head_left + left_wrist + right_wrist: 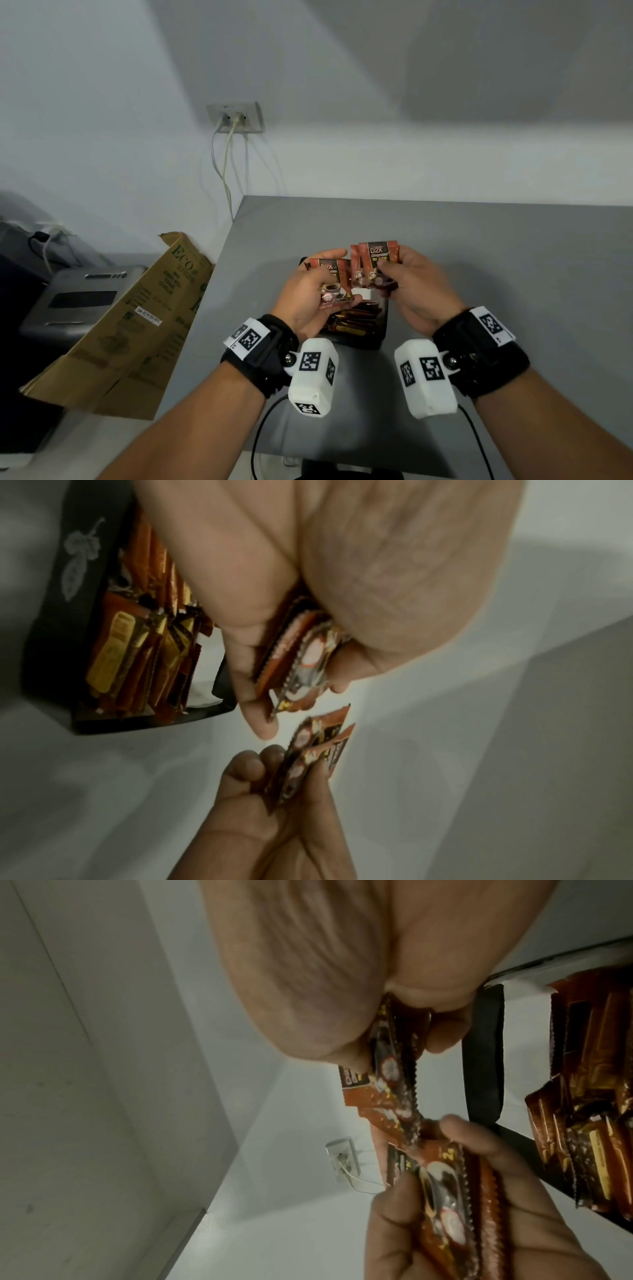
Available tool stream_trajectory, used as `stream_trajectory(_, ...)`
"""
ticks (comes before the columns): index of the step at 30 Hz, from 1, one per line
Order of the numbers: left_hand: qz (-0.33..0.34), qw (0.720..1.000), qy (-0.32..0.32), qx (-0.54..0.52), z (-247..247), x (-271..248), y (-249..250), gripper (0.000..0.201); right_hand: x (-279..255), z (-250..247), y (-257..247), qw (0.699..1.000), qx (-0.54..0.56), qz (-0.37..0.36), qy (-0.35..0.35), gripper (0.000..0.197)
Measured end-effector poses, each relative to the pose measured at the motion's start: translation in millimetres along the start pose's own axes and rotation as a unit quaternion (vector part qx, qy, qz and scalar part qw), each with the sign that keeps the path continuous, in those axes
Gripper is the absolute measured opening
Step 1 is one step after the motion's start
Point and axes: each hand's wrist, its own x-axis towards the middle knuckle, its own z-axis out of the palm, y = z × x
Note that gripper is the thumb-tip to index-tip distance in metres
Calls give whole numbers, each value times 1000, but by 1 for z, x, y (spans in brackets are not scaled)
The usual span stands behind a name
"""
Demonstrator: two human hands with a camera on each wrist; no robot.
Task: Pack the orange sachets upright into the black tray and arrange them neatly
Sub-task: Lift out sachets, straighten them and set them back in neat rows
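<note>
Both hands are raised just above the black tray [378, 337], each holding orange coffee sachets. My left hand [313, 291] grips a small stack of sachets [334, 282] between thumb and fingers; the left wrist view shows that stack [298, 656] edge-on. My right hand [409, 277] pinches two sachets [375, 263] upright, their printed fronts facing me, also seen as sachets [394, 1053] in the right wrist view. The two bundles nearly touch. Several sachets [137, 642] stand packed on edge inside the tray [55, 615], with empty room at its far end.
The tray sits on a grey table [513, 274] near its left edge. A brown cardboard box [137, 325] leans left of the table, beside a grey machine [78, 301]. A wall socket with cables [236, 118] is behind. Black cables [260, 431] hang off the table's front edge.
</note>
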Motion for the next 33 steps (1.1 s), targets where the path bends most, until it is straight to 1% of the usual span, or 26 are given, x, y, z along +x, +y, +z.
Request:
stream_trajectory(3, 17, 999, -18, 24, 2, 0, 3, 46, -2, 0, -2, 998, 42, 18, -43, 24)
stream_trajectory(6, 46, 997, -7, 55, 8, 3, 0, 51, 0, 8, 1, 997, 31, 38, -60, 22)
stream_trajectory(8, 46, 997, 11, 62, 9, 5, -1, 43, 1, 13, 2, 997, 36, 50, -40, 22)
stream_trajectory(10, 21, 999, 13, 49, 8, 6, -3, 26, 4, 15, -1, 998, 51, 46, -11, 23)
stream_trajectory(11, 5, 1000, 10, 29, 6, 6, -3, 23, 5, 14, -4, 998, 56, 37, 5, 23)
stream_trajectory(13, -15, 1000, 19, -14, 2, 8, -1, 32, 8, 8, -8, 996, 77, 23, 36, 22)
stream_trajectory(14, -18, 999, 27, -23, 0, 10, 1, 36, 9, 3, -9, 995, 89, 19, 41, 21)
stream_trajectory(15, -15, 999, 31, -19, -2, 11, 3, 37, 9, 0, -10, 995, 96, 17, 31, 21)
stream_trajectory(17, 4, 999, 30, 15, -2, 13, 4, 36, 7, -2, -9, 994, 104, 24, -12, 23)
stream_trajectory(19, 38, 998, 24, 48, 2, 13, 2, 40, 5, 2, -6, 992, 109, 38, -43, 24)
stream_trajectory(21, 73, 993, 31, 87, 3, 17, -2, 44, 4, 7, -3, 991, 110, 59, -46, 19)
stream_trajectory(23, 98, 985, 47, 133, 4, 19, -4, 44, 4, 9, 0, 989, 119, 74, -52, 18)
stream_trajectory(25, 105, 982, 56, 148, 5, 19, -5, 36, 4, 8, 0, 986, 132, 79, -62, 20)
stream_trajectory(26, 97, 985, 57, 134, 5, 19, -5, 27, 4, 7, -1, 987, 135, 69, -58, 20)
stream_trajectory(27, 75, 990, 56, 109, 6, 18, -3, 15, 5, 6, -2, 989, 130, 48, -45, 21)
stream_trajectory(28, 40, 995, 60, 76, 6, 17, -1, 11, 6, 3, -5, 993, 111, 16, -30, 21)
stream_trajectory(29, 1, 996, 73, 55, 3, 18, 1, 23, 7, 0, -7, 997, 71, -27, -11, 23)
stream_trajectory(30, -39, 995, 80, 40, -2, 20, 3, 32, 7, -3, -9, 997, 8, -76, 1, 27)
stream_trajectory(31, -73, 994, 76, 38, -5, 22, 6, 37, 8, -7, -9, 990, -77, -119, 5, 31)
stream_trajectory(32, -96, 993, 65, 37, -7, 23, 8, 34, 9, -10, -8, 974, -170, -147, -6, 32)
stream_trajectory(33, -95, 992, 62, 46, -8, 23, 9, 24, 8, -13, -5, 956, -247, -156, -30, 31)
